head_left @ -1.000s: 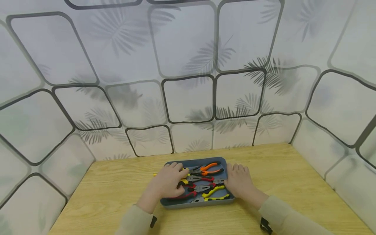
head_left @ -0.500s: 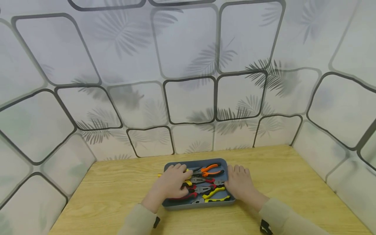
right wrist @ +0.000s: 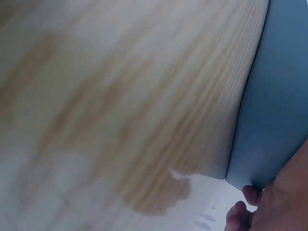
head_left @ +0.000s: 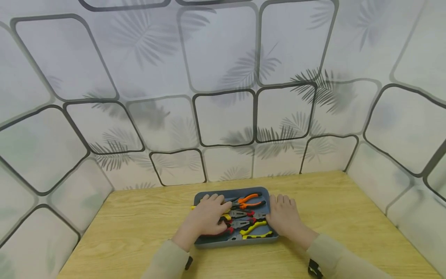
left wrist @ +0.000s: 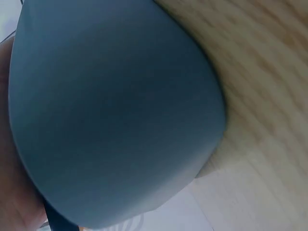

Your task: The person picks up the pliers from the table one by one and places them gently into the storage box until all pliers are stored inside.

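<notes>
A grey-blue tray (head_left: 237, 242) full of pliers sits on the table. My left hand (head_left: 208, 217) reaches over its left side, holding yellow-handled pliers (head_left: 227, 217) that its fingers and palm mostly hide. A yellow tip shows past the hand's left side. In the left wrist view the tray's outer wall (left wrist: 115, 110) covers most of the picture, with a strip of the hand (left wrist: 19, 192) beside it. My right hand (head_left: 285, 215) grips the tray's right rim, thumb on the inner side; its curled fingers (right wrist: 240, 216) show next to the tray wall (right wrist: 274, 86).
Inside the tray are orange-handled pliers (head_left: 249, 201), red-and-black pliers (head_left: 242, 224) and yellow-and-black pliers (head_left: 258, 228), lying close together. The wooden table (head_left: 139, 224) ends at patterned white walls (head_left: 228, 116) behind and at both sides.
My left hand has slid a little to the right over the tray, and the yellow-handled pliers have shifted right with it. My right hand stays at the right rim.
</notes>
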`<state>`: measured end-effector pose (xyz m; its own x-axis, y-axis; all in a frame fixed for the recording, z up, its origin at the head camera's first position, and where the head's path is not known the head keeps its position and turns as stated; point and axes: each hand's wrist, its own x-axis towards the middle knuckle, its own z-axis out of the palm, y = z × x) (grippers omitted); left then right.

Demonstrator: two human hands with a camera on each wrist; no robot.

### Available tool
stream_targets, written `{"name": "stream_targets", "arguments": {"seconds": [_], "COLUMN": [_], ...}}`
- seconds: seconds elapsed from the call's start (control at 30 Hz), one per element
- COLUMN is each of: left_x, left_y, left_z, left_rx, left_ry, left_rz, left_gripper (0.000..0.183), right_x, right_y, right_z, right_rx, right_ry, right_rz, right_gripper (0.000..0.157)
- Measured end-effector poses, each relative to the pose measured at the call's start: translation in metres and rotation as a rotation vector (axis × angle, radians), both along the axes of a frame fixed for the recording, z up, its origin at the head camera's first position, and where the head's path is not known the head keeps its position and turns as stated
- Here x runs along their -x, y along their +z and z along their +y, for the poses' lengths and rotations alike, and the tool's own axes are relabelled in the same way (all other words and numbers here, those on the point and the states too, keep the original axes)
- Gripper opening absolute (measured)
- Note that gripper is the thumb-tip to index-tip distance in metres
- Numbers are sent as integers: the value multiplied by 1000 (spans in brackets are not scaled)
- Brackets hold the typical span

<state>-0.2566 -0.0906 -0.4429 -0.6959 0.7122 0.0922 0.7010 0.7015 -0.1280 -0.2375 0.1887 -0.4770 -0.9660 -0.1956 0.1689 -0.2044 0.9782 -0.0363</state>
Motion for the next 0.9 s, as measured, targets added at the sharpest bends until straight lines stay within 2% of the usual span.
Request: {"name": "stream_targets", "arguments": {"seconds": [0.3,0.57,0.9], "left_x": [0,-1,-2], "left_y": [-1,-1,-5], "left_z": [8,16,24], "left_rx": [19,45,76], "left_ry": [-1,-24,-10], "left_rz": [-32,-19,-13], "left_gripper": [43,41,30], "right_x": [1,2,3], "right_y": [0,0,-1], "right_z": [0,0,1], "right_rx": [0,-12,-4], "right_ry": [-6,-5,-10], "right_rz": [-25,-23,-38], "right_gripper": [32,33,35]}}
